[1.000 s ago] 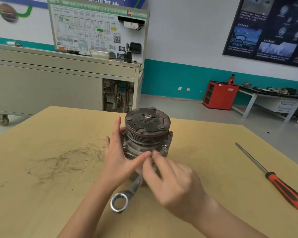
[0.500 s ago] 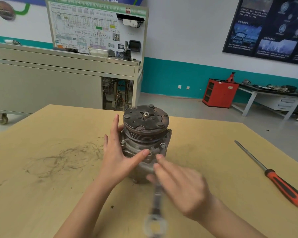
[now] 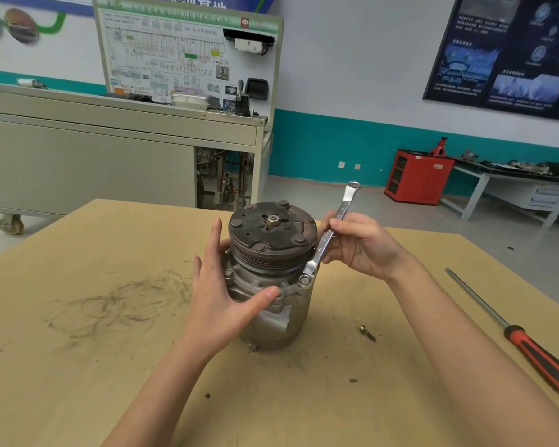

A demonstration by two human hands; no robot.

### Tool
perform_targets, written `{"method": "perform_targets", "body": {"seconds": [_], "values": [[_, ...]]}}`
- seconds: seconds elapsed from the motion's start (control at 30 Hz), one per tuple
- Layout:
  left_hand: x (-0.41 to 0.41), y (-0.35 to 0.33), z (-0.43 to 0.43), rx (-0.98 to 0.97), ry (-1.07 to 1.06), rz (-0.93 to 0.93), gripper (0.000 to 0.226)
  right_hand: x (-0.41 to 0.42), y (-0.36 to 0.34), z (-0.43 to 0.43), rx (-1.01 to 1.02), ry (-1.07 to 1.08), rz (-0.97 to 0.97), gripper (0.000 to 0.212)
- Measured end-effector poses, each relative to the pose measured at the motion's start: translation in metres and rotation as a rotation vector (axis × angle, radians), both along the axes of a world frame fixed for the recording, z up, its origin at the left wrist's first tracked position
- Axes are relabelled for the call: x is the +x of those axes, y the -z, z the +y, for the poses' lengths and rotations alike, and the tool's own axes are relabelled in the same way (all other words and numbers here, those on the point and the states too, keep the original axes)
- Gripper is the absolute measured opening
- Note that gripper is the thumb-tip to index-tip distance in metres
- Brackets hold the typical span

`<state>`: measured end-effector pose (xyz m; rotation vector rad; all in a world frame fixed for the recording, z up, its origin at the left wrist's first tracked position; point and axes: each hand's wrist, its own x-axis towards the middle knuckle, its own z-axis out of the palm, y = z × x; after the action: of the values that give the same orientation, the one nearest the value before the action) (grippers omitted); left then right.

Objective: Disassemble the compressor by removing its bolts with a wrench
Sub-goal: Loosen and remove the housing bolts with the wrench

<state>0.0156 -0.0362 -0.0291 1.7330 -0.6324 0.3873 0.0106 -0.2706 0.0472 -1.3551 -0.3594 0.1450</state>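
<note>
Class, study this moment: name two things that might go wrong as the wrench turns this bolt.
The wrench sits steeply tilted on the bolt, so it may slip off. The compressor stands unclamped on the table, steadied only by the left hand; a hard pull might tip it.

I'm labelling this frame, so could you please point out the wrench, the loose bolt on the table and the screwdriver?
wrench (image 3: 317, 257): head view, shaft just above its lower ring end.
loose bolt (image 3: 367, 332): head view, its middle.
screwdriver (image 3: 536, 354): head view, its handle.
</note>
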Motion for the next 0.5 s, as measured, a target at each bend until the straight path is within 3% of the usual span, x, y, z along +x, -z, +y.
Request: {"method": "perform_targets", "body": {"seconds": [0.1, 0.2, 0.27, 0.37, 0.43, 0.5], "values": [[0.000, 0.000, 0.001, 0.008, 0.009, 0.006, 0.105, -0.012, -0.007, -0.004, 0.109, 0.135, -0.106, 0.014], [0.000, 0.001, 0.000, 0.004, 0.007, 0.000, 0.101, -0.040, -0.017, -0.002, -0.020, 0.446, -0.303, 0.022], [0.001, 0.001, 0.000, -0.004, 0.009, -0.007, 0.101, -0.061, -0.013, 0.013, -0.220, 0.662, -0.495, 0.027], [0.002, 0.002, 0.000, -0.017, 0.010, -0.010, 0.102, -0.086, 0.007, 0.047, -0.765, 0.953, -1.081, 0.030], [0.003, 0.002, -0.001, -0.022, 0.011, -0.019, 0.104, -0.093, 0.024, 0.069, -1.143, 1.008, -1.366, 0.019], [0.004, 0.003, -0.002, -0.033, 0.018, -0.026, 0.107, -0.095, 0.034, 0.085, -1.317, 1.015, -1.491, 0.013]]}}
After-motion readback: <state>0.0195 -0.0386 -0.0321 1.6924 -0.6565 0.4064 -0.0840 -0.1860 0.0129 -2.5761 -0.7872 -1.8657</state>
